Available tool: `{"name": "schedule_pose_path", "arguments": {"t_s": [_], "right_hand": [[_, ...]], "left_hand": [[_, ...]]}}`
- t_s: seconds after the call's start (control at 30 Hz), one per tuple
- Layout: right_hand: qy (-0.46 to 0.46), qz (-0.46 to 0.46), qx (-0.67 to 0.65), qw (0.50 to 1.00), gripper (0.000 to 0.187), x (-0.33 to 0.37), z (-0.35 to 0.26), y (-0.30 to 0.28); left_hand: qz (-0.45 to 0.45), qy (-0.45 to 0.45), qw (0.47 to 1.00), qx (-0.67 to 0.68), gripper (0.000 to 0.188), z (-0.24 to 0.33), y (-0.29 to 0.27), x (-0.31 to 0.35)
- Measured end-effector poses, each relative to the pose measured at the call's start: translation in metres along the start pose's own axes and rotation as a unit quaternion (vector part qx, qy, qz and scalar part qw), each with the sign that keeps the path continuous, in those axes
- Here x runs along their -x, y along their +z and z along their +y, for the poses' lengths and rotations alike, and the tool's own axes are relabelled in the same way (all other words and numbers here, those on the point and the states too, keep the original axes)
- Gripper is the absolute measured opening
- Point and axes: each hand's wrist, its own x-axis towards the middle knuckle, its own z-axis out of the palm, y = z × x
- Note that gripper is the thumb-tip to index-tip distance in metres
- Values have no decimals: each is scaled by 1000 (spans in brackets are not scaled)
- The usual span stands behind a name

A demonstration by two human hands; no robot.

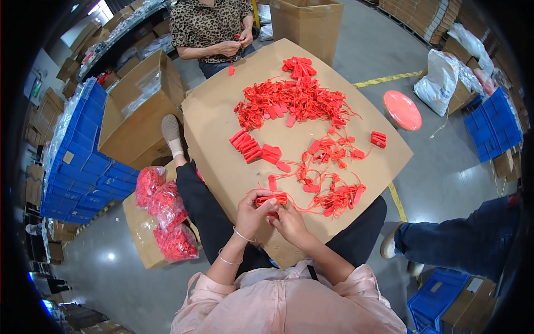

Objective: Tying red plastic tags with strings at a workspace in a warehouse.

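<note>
At the near edge of the cardboard-topped table, my left hand (pixel 251 214) is closed round a bundle of looped red cord (pixel 272 198). My right hand (pixel 290 224) meets it from the right, fingers curled against the same cord, with a bit of red between them. Just beyond my hands lies a loose tangle of red cords with small flat tags (pixel 337 201). Farther off is a larger heap of red corded tags (pixel 295 103). Neat red bundles (pixel 245 146) lie left of the middle, and one more red bundle (pixel 378 139) sits by the right edge.
Across the table (pixel 214 119), a co-worker's hands (pixel 236 45) hold a red corded tag. Bags of red pieces (pixel 169 214) rest on a carton at my left. Blue crates (pixel 83 161), an open carton (pixel 139 108) and a red-topped stool (pixel 402 111) surround the table. Another person's leg (pixel 450 239) is at right.
</note>
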Motion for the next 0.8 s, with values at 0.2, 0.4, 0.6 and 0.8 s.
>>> {"name": "schedule_pose_path", "arguments": {"t_s": [0.2,0.4,0.6,0.8], "right_hand": [[38,-106,-316,942,16,7,-6,-27],[47,58,-301,951,30,14,-8,-64],[-234,165,-103,953,25,10,-32,-96],[-290,160,-118,936,18,9,-33,-94]], "left_hand": [[59,57,995,-64,18,7,-21,-1],[67,104,977,-173,15,8,-16,8],[50,143,953,-263,14,12,-4,17],[7,153,940,-304,16,15,1,25]]}}
